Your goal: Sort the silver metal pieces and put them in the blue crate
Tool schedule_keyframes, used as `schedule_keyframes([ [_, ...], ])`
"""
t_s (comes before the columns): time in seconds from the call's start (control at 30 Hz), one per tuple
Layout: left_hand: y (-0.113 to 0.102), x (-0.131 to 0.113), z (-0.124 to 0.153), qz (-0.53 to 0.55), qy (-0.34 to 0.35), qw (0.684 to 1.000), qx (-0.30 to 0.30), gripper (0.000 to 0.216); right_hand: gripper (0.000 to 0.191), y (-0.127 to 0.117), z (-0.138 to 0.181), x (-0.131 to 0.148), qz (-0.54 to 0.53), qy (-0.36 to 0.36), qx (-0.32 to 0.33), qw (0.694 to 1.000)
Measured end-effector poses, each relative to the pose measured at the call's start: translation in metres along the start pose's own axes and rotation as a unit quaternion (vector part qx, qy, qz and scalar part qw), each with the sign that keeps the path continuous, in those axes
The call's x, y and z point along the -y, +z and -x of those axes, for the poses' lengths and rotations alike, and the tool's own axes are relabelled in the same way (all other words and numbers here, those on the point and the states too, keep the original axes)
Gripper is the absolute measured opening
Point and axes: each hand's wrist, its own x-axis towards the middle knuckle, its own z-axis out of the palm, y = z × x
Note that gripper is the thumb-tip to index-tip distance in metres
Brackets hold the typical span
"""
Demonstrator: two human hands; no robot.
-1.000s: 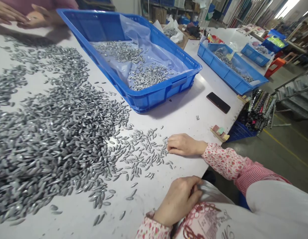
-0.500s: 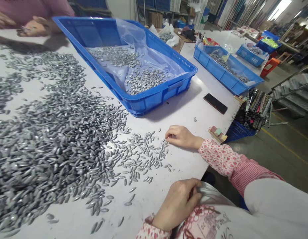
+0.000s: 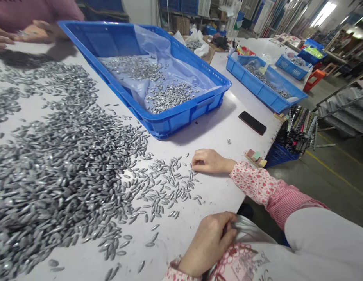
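The right hand [image 3: 210, 161] has edged left, curled at the grey pellets' [image 3: 169, 183] rim.

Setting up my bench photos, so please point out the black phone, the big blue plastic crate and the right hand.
black phone [image 3: 252, 123]: head view, on the middle of its flat face.
blue plastic crate [image 3: 181, 119]: head view, on its front wall.
right hand [image 3: 209, 161]: head view, on the back of the hand.

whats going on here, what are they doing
A person's right hand rests on the white table at the edge of a wide spread of small silvery seed-shaped pieces. Their left hand grips their white apron. More pieces lie in a plastic-lined blue crate, and another person's hands are across the table.
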Motion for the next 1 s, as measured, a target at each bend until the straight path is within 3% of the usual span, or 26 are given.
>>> schedule_keyframes([
  [0.1, -0.001, 0.0, 0.0, 0.001, -0.002, 1.0, 0.001, 0.021, 0.01, -0.001, 0.011, 0.002, 0.024, -0.068, 0.051, 0.996],
  [0.23, -0.001, 0.0, -0.001, -0.003, 0.0, 1.0, 0.001, 0.021, 0.021, 0.004, 0.021, 0.005, 0.075, -0.104, 0.044, 0.991],
  [0.53, 0.001, 0.0, -0.002, 0.002, 0.002, 1.0, -0.002, 0.021, 0.01, -0.001, 0.018, -0.005, 0.03, 0.007, -0.054, 0.998],
  [0.7, 0.001, -0.001, -0.002, 0.001, -0.001, 1.0, -0.001, 0.021, 0.012, -0.003, 0.013, -0.004, 0.036, -0.023, -0.002, 0.999],
  [0.8, 0.001, 0.0, -0.001, 0.004, -0.001, 1.0, 0.001, 0.022, 0.004, -0.001, 0.011, -0.001, 0.047, -0.012, 0.004, 0.999],
  [1.0, 0.0, 0.001, -0.001, 0.006, 0.003, 1.0, -0.002, 0.021, 0.008, 0.001, 0.007, -0.004, 0.029, 0.04, -0.01, 0.999],
])
